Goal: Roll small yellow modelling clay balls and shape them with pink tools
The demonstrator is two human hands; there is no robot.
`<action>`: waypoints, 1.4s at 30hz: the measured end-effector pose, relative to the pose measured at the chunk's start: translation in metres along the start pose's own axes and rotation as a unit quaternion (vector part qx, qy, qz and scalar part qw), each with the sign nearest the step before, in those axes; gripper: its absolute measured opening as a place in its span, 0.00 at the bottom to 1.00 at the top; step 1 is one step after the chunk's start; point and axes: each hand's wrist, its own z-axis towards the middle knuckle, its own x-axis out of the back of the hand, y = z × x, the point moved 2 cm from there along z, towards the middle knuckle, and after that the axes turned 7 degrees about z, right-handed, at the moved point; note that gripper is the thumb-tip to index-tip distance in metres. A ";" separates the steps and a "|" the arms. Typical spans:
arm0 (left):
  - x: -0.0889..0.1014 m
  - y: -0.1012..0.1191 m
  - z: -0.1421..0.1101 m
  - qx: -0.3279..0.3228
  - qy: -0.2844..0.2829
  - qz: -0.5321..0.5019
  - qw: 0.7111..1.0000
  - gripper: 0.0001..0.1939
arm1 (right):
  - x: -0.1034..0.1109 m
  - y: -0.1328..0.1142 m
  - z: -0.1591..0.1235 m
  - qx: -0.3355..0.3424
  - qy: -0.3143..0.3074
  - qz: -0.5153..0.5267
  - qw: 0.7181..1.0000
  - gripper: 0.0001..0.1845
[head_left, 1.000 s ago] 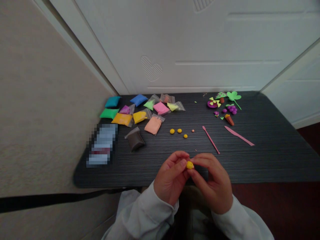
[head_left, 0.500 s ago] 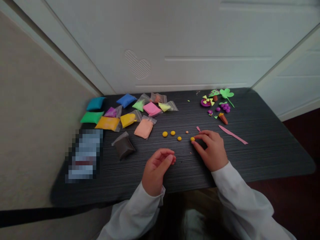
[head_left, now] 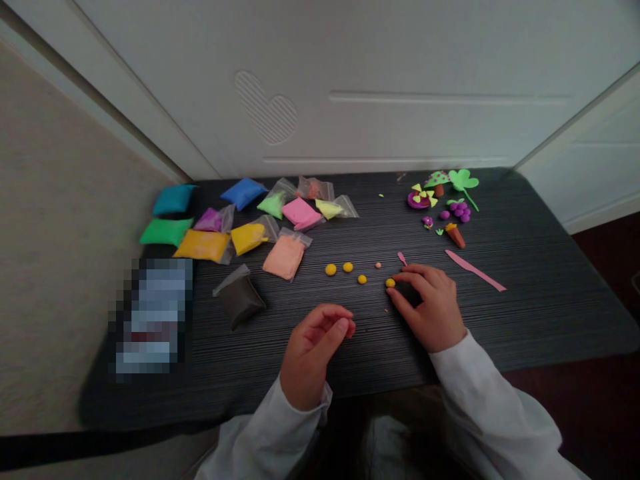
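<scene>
My right hand (head_left: 423, 303) pinches a small yellow clay ball (head_left: 390, 283) at the tabletop, between thumb and index finger. To its left lie three more yellow balls, the nearest yellow ball (head_left: 362, 279) apart from the hand. My left hand (head_left: 315, 347) is over the table's front part, fingers loosely curled, with a gap between thumb and index finger and nothing visible inside. A tiny peach ball (head_left: 379, 265) and a small pink tool (head_left: 402, 258), partly behind my right fingers, lie just beyond the held ball.
Several clay bags, among them a peach bag (head_left: 284, 257) and a dark bag (head_left: 241, 300), fill the left side. A blurred-out rectangle (head_left: 153, 320) lies front left. Finished clay pieces, including purple grapes (head_left: 459, 211), stand back right, behind a pink knife (head_left: 475, 270).
The whole view has shifted slightly, with the table appearing a little nearer. My right hand stays at the same yellow ball, and my left hand has hardly moved.
</scene>
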 end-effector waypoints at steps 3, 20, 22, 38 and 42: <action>0.000 0.000 0.000 -0.002 -0.004 0.002 1.000 0.03 | 0.001 -0.001 -0.001 -0.003 0.000 0.007 1.000 0.10; -0.009 0.000 -0.001 -0.256 0.019 0.429 0.866 0.10 | 0.010 -0.002 -0.001 -0.017 0.036 0.082 0.996 0.09; -0.011 0.000 0.000 -0.270 0.017 0.464 0.844 0.08 | 0.015 -0.001 -0.005 -0.012 0.060 0.102 0.993 0.09; -0.019 0.048 0.042 -0.313 0.041 0.662 0.680 0.11 | 0.018 0.009 -0.011 -0.017 0.082 0.191 0.978 0.06; -0.031 0.046 0.045 -0.323 0.009 0.714 0.620 0.10 | 0.019 0.009 -0.012 -0.016 0.084 0.192 0.978 0.06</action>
